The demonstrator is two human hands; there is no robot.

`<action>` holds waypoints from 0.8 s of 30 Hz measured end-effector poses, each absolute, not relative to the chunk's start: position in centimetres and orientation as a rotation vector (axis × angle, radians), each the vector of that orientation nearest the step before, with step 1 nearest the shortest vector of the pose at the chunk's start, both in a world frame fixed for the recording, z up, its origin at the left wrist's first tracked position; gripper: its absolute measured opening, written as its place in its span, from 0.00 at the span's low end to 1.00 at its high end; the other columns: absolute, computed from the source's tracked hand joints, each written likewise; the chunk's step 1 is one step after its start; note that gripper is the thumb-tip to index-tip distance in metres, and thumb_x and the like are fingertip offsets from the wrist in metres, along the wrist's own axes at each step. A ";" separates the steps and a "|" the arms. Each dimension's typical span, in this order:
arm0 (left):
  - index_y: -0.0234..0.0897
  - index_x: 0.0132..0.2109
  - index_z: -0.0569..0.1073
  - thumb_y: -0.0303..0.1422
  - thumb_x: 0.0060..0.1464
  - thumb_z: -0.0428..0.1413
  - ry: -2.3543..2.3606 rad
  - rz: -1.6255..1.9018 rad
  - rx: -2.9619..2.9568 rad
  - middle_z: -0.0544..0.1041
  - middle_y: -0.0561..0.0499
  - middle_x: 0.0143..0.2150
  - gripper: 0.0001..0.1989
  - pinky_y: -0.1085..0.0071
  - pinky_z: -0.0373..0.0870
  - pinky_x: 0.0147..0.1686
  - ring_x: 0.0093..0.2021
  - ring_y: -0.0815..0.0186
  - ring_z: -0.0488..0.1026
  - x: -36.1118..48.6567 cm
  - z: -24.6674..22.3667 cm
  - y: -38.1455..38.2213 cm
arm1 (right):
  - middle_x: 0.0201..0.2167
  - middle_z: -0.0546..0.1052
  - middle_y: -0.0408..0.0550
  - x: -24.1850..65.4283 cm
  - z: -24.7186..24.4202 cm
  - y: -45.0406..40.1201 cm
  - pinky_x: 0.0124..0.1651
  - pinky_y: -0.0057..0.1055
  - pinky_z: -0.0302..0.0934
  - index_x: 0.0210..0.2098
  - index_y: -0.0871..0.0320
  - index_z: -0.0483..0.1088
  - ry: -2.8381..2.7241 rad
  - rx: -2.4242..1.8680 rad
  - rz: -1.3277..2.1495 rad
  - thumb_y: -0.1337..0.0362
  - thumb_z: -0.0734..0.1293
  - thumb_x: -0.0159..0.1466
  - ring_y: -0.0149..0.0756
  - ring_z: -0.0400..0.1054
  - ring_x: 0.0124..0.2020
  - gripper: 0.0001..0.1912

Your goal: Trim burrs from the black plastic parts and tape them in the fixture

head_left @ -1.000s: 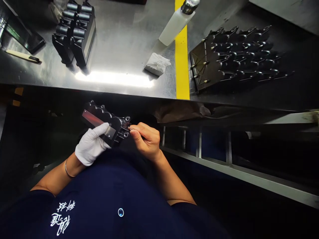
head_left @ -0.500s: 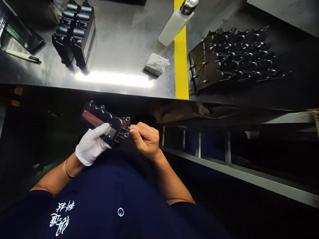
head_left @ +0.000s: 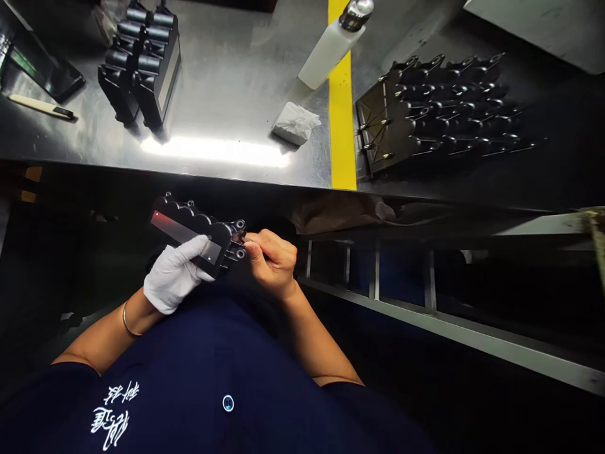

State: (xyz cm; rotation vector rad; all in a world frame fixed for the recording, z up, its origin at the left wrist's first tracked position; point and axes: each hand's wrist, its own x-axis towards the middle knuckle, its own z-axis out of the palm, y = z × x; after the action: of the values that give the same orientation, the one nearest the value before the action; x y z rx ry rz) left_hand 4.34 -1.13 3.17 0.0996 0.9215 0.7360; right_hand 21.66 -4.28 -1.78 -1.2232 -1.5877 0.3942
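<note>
My left hand (head_left: 174,274), in a white glove, grips a black scalloped plastic housing (head_left: 193,225) below the table edge. A shiny flat strip (head_left: 182,236) runs along the side of the housing, and small ringed lugs stick out from its edges. The bare right hand (head_left: 273,260) is pinched at the right end of this part, beside two ringed lugs. Something thin sits between its thumb and forefinger; its kind cannot be made out, as the fingers cover most of it.
On the metal table (head_left: 227,88) stand two similar black housings (head_left: 142,69), a cutter-like pen (head_left: 42,107), a white bottle (head_left: 326,53) and a folded white wipe (head_left: 297,123). Past the yellow tape (head_left: 342,126) several black housings (head_left: 439,110) stand grouped. A metal frame (head_left: 425,318) lies lower right.
My right hand has shifted slightly left, closer against the end of the housing. The housing has turned a little in my left hand, and the reflection on its strip has changed.
</note>
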 end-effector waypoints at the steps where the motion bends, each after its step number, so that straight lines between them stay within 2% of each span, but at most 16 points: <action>1: 0.30 0.30 0.76 0.21 0.56 0.53 0.927 0.732 0.091 0.77 0.51 0.24 0.09 0.80 0.76 0.25 0.23 0.72 0.75 4.3 3.1 -1.1 | 0.22 0.75 0.47 21.5 -2.0 -4.3 0.24 0.28 0.59 0.33 0.59 0.76 -1.574 -1.235 0.388 0.64 0.62 0.66 0.30 0.64 0.22 0.11; 10: 0.32 0.31 0.76 0.21 0.58 0.50 0.981 0.693 0.052 0.79 0.51 0.27 0.12 0.81 0.75 0.22 0.25 0.70 0.77 4.0 2.3 -0.4 | 0.24 0.76 0.47 20.2 -4.3 -3.6 0.25 0.28 0.59 0.31 0.59 0.77 -1.390 -1.322 0.446 0.61 0.63 0.65 0.29 0.65 0.22 0.13; 15: 0.31 0.28 0.75 0.24 0.47 0.61 0.930 0.743 0.203 0.76 0.53 0.23 0.02 0.77 0.74 0.20 0.20 0.70 0.74 3.3 2.7 -2.0 | 0.16 0.68 0.41 21.5 -6.6 -2.7 0.23 0.27 0.56 0.28 0.61 0.77 -1.013 -1.620 0.600 0.50 0.61 0.64 0.28 0.61 0.19 0.23; 18: 0.31 0.27 0.75 0.29 0.43 0.65 0.953 0.760 0.294 0.75 0.53 0.21 0.06 0.76 0.72 0.19 0.18 0.69 0.72 3.1 2.5 -2.0 | 0.18 0.69 0.42 22.0 -5.4 -3.3 0.25 0.27 0.58 0.29 0.60 0.77 -1.084 -1.585 0.738 0.50 0.62 0.64 0.28 0.63 0.20 0.22; 21: 0.34 0.31 0.76 0.29 0.43 0.65 1.043 0.890 0.392 0.79 0.53 0.27 0.07 0.75 0.75 0.27 0.26 0.67 0.77 3.2 2.0 -1.3 | 0.21 0.73 0.43 21.9 -2.5 -4.3 0.26 0.26 0.59 0.30 0.59 0.78 -1.315 -1.410 0.819 0.56 0.63 0.65 0.28 0.64 0.22 0.16; 24: 0.41 0.39 0.76 0.22 0.41 0.65 1.119 1.057 0.556 0.81 0.55 0.39 0.17 0.73 0.74 0.45 0.46 0.64 0.77 3.2 1.8 -0.7 | 0.21 0.73 0.43 21.7 -0.2 -4.9 0.25 0.26 0.58 0.30 0.58 0.77 -1.462 -1.298 0.855 0.62 0.63 0.65 0.27 0.63 0.21 0.13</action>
State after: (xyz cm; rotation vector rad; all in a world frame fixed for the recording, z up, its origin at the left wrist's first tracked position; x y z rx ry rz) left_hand 3.18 -0.74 1.84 0.5560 1.1190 1.0568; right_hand 21.75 -4.91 -0.20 -1.2976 -1.4622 0.8549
